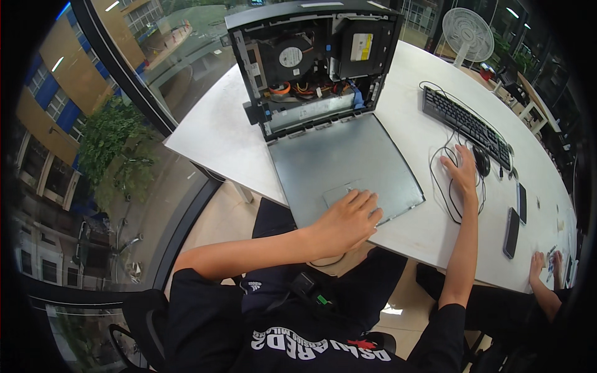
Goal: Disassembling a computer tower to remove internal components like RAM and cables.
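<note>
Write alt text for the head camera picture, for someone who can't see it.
A person's left hand lies flat on a grey metal side panel lying in front of an opened desktop computer case on a white table. Their right hand rests on black cables beside a mouse and keyboard; two phones lie nearby.

Black short-sleeved shirt with white and red print, bare forearms, dark trousers.

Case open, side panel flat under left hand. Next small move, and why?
Probably lift the grey side panel clear with the left hand: it lies flat against the open computer case, overhanging the table edge. The right hand rests on loose cables by the mouse, holding nothing.
</note>
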Demonstrator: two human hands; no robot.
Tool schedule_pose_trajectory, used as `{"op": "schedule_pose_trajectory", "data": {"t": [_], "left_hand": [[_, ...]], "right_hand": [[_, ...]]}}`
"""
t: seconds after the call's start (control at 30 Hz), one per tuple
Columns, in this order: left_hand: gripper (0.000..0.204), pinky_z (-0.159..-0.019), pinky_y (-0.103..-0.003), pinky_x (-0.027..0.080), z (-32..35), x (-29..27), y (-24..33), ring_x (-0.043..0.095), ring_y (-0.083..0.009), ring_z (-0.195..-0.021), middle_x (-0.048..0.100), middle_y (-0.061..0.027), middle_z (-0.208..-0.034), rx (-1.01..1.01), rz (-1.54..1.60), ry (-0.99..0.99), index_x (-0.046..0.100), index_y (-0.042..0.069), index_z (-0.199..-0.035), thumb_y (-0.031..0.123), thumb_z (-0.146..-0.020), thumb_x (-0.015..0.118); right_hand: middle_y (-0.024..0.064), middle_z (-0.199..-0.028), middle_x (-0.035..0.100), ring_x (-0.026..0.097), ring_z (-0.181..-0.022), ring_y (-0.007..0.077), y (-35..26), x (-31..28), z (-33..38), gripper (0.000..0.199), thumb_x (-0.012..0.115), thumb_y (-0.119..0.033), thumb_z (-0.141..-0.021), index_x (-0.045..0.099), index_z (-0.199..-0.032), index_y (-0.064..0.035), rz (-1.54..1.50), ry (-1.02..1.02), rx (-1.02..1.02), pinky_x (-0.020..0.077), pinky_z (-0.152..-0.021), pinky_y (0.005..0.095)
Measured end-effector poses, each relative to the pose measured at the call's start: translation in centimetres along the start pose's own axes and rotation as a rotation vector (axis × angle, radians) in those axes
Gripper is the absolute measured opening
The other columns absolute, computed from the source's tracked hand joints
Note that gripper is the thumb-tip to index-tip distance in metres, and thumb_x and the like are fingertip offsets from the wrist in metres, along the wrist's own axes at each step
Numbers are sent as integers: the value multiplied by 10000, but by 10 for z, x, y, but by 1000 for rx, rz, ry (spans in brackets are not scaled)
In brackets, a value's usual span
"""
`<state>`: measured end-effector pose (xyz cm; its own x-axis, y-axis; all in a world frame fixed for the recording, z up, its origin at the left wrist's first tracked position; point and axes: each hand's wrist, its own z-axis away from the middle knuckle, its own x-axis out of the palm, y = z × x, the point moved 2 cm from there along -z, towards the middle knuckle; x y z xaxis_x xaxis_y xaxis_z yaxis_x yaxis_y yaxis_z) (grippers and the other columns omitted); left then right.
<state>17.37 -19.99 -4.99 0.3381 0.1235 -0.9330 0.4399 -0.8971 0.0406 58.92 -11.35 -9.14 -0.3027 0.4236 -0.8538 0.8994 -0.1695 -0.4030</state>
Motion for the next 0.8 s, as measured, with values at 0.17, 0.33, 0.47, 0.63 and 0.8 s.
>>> {"op": "schedule_pose_trajectory", "data": {"t": [0.17, 0.33, 0.47, 0.63, 0.8], "left_hand": [[379, -1076, -469, 444, -3, -70, -42, 567, -380, -1274, 607, -210, -1366, -102, 95, 277, 658, 29, -1227, 242, -921, 725], [298, -1014, -418, 485, 1, -147, -87, 648, -340, -1157, 696, -164, -1237, -261, -142, 579, 705, 43, -1156, 107, -870, 762], [258, -779, -372, 546, -3, -149, -92, 694, -270, -949, 712, -130, -1128, -335, 16, 600, 686, 35, -1124, 121, -888, 744], [392, -607, -310, 516, -39, -125, -122, 667, -196, -624, 722, -89, -802, -593, 336, 455, 597, -21, -1297, 167, -968, 697], [459, -778, -509, 559, -82, -112, -168, 717, -430, -826, 726, -250, -889, -652, 133, 418, 531, -46, -1300, 306, -1016, 611]], "right_hand": [[225, -1564, 462, 395, -1476, 361, 4, 0, 3, 809, 793, -505, -796, 591, -1409, -17, 1, 11, 17, 253, -1227, 465], [227, -1558, 466, 420, -1453, 375, 4, -3, 3, 806, 800, -487, -787, 593, -1401, -10, -19, 26, 1, 251, -1224, 474], [212, -1540, 487, 422, -1453, 360, -4, 1, 1, 785, 801, -494, -788, 613, -1372, -5, -1, 42, -8, 238, -1221, 511], [212, -1526, 499, 433, -1444, 356, 2, 3, 4, 789, 803, -516, -778, 627, -1352, -3, 24, 76, 1, 250, -1216, 507], [212, -1516, 508, 439, -1433, 364, -4, 4, 2, 800, 807, -526, -763, 633, -1344, -5, 14, 69, -7, 273, -1203, 506]]}}
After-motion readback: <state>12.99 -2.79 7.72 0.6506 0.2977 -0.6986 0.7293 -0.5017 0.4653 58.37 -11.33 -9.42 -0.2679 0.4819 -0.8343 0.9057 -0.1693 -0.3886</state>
